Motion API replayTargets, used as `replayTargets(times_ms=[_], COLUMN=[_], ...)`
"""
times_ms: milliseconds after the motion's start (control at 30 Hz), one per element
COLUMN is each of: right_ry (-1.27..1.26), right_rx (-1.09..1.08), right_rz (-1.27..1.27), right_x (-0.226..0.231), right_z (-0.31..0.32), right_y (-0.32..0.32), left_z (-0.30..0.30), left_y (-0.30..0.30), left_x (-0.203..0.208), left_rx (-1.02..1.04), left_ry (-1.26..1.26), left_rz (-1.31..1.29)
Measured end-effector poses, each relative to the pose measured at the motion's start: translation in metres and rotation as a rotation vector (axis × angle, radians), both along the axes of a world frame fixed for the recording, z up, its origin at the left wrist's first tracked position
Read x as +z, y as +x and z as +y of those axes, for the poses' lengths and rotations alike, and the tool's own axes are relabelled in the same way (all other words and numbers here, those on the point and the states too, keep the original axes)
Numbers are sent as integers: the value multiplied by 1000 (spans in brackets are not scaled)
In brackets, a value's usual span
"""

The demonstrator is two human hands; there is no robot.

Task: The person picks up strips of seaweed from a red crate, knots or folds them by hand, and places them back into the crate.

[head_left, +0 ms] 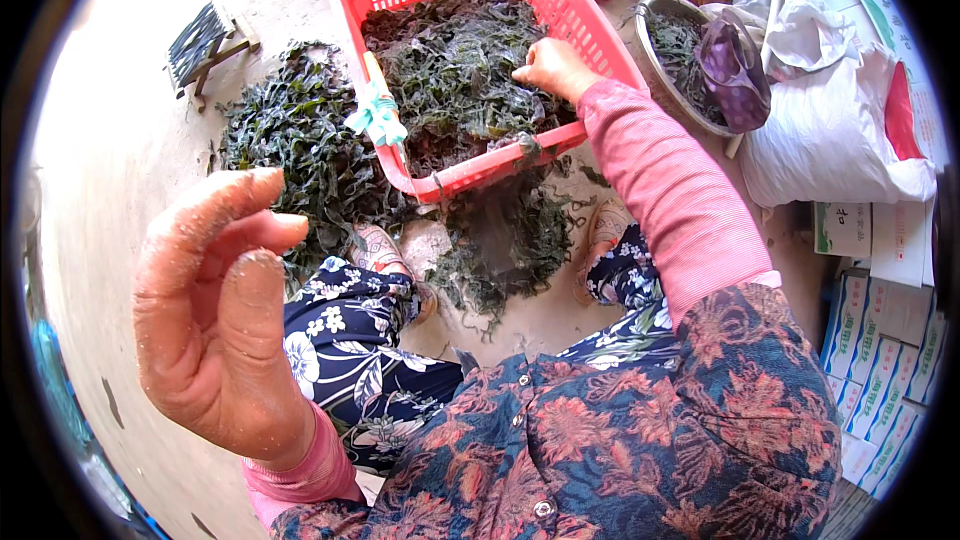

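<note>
A red plastic basket (460,178) holds a heap of dark green, crinkled seaweed (460,60). Inside it, my right hand (556,70) is over the heap near the right wall, its fingers closed in a pinch. Whatever is between those fingertips is too small to make out. My left hand (220,315) is raised at the left, close to the camera, fingers bent and apart from the thumb, with nothing in it. Pale grains stick to its skin. A light wooden stick with a teal ribbon (378,118) tied on it lies along the basket's left rim.
More seaweed (295,140) is piled on the floor left of the basket, with a smaller patch (500,250) between my feet. A folding stool (208,50) stands far left. At right are a round tub (650,50), white sacks (820,130) and stacked cartons (880,370).
</note>
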State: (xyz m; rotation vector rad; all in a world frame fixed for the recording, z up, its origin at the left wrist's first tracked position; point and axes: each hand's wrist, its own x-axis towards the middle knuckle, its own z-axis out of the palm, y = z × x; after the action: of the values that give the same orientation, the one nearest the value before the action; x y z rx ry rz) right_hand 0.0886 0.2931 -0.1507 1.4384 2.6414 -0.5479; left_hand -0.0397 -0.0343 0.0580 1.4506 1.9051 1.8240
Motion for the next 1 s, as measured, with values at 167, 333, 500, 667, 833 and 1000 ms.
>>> replayTargets(times_ms=[167, 333, 500, 667, 833, 1000], right_ry=[-20, -566, -1097, -1204, -1124, -1171], right_rx=[-125, -300, 5, 173, 368, 513], right_rz=[216, 991, 1416, 1519, 1577, 1446], right_x=[-24, 71, 173, 256, 298, 324], right_z=[14, 2, -12, -55, -90, -123], right_y=[7, 21, 46, 48, 57, 63], left_z=[8, 15, 28, 45, 67, 75], left_y=[2, 2, 11, 15, 26, 41], left_x=[-5, -4, -6, -12, -18, -13], left_rx=[-86, -128, -168, -212, -267, -353], left_ry=[-16, -49, -31, -33, -67, 24], left_rz=[-87, -110, -154, -110, -214, -269])
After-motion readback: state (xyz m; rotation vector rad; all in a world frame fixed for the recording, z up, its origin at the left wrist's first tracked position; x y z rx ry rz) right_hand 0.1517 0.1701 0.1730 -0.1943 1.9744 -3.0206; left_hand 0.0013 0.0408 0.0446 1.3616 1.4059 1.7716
